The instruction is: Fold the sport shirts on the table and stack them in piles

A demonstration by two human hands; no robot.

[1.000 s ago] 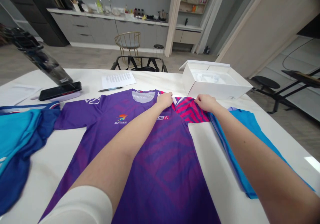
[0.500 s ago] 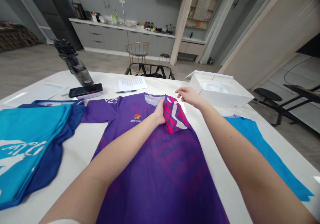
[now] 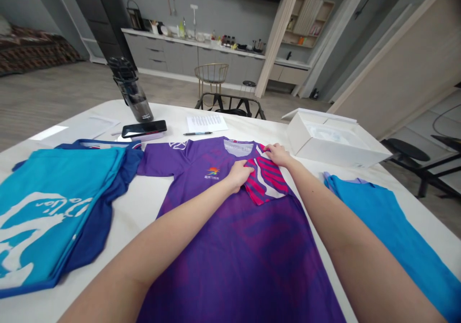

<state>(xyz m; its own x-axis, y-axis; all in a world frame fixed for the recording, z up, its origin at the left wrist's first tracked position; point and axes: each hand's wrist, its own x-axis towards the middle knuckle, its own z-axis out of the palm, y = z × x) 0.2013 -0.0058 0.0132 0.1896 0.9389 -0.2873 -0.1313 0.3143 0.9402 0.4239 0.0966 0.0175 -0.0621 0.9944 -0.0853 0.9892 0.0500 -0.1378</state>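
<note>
A purple T-shirt [image 3: 230, 246] lies spread front up on the white table, its collar away from me. Its right-hand sleeve [image 3: 268, 181], pink with white and purple stripes, is folded inward over the chest. My left hand [image 3: 239, 175] is closed on the inner edge of that folded sleeve, below the collar. At the shoulder beside the collar, my right hand [image 3: 278, 155] pinches the top of the fold. The sleeve on the left still lies stretched outward, a white mark on its shoulder.
Folded blue shirts [image 3: 72, 193] lie at the left, and another blue garment [image 3: 389, 222] at the right. An open white box [image 3: 338, 145] stands back right. Behind the shirt are a phone [image 3: 144, 129], a bottle [image 3: 135, 97], a pen [image 3: 198, 133] and paper [image 3: 207, 122].
My right hand has come down from above the table onto the shoulder fold. My left hand has shifted from beside the collar to the sleeve's inner edge. The view has turned slightly left.
</note>
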